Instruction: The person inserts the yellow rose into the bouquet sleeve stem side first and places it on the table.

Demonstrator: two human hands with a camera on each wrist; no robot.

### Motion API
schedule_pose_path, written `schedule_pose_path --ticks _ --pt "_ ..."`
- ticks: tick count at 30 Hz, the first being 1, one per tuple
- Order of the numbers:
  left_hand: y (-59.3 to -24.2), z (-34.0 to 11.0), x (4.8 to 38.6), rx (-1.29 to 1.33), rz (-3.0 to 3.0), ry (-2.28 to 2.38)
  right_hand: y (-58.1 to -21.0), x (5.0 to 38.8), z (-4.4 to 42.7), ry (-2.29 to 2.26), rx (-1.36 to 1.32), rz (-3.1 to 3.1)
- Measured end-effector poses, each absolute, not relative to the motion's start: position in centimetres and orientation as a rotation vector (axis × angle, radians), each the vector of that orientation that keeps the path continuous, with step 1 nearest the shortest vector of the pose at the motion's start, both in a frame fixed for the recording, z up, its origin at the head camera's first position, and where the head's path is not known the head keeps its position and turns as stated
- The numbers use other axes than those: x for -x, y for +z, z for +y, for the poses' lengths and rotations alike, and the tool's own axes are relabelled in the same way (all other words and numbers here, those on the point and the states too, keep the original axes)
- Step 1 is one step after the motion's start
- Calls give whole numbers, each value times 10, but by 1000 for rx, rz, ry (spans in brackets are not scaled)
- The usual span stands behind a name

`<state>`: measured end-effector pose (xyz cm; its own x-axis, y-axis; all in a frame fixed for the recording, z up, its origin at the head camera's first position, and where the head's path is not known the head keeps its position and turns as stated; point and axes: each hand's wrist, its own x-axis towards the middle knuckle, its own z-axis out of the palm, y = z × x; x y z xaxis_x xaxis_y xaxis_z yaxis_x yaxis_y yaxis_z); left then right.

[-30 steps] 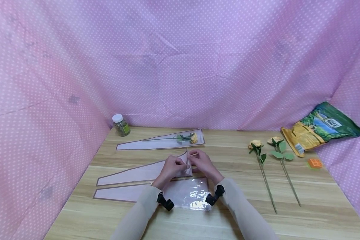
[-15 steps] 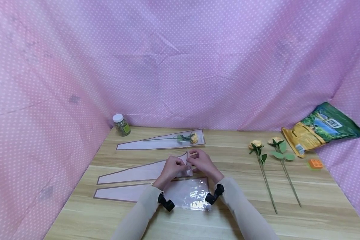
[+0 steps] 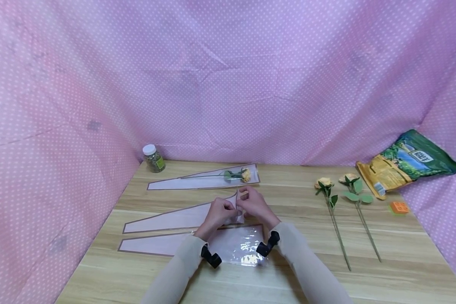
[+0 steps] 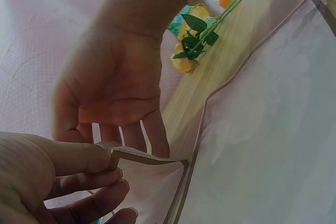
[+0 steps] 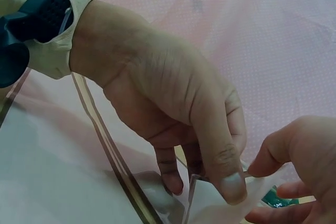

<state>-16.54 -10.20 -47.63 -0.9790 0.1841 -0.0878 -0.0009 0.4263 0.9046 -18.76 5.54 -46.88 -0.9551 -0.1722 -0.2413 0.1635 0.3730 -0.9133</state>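
A tapered flower sleeve [image 3: 186, 218], pale with a dark border, lies mid-table with its wide right end bent up between both hands. My left hand [image 3: 217, 214] pinches that end; in the left wrist view its thumb presses near a bordered corner [image 4: 149, 159]. From the right, my right hand [image 3: 253, 203] pinches the same raised end between thumb and fingers; its thumb [image 5: 226, 171] lies over the edge in the right wrist view. Some fingertips are hidden behind the film. A similar sleeve [image 3: 152, 244] lies nearer, partly under the left forearm, its clear wide end shiny.
Behind lies another sleeve [image 3: 171, 185] with a yellow rose [image 3: 245, 175] in it. Two loose roses [image 3: 324, 183] [image 3: 349, 179] lie at right, near a green-and-gold bag [image 3: 406, 162] and orange block [image 3: 399, 207]. A white-capped jar [image 3: 153, 159] stands back left.
My right hand has shifted slightly up and left along the raised sleeve end. The left hand stays almost in place, still pinching the film.
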Motion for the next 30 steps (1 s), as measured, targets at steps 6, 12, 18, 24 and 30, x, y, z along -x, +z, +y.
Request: schedule_pose_path --ticks 6,12,18,24,30 --pt "-476 -102 165 -165 2506 1576 -468 189 55 -1645 7 2356" --pt "-478 -103 166 -152 2511 1579 -470 190 58 -1707 -54 2305" --pt "-480 -103 168 -122 2503 1593 -471 190 63 -1782 -114 2247" --pt "-482 -103 168 -104 2517 1596 -476 192 71 -1845 -128 2206" --pt "-484 -101 167 -74 2510 1622 -481 193 82 -1873 -147 2155"
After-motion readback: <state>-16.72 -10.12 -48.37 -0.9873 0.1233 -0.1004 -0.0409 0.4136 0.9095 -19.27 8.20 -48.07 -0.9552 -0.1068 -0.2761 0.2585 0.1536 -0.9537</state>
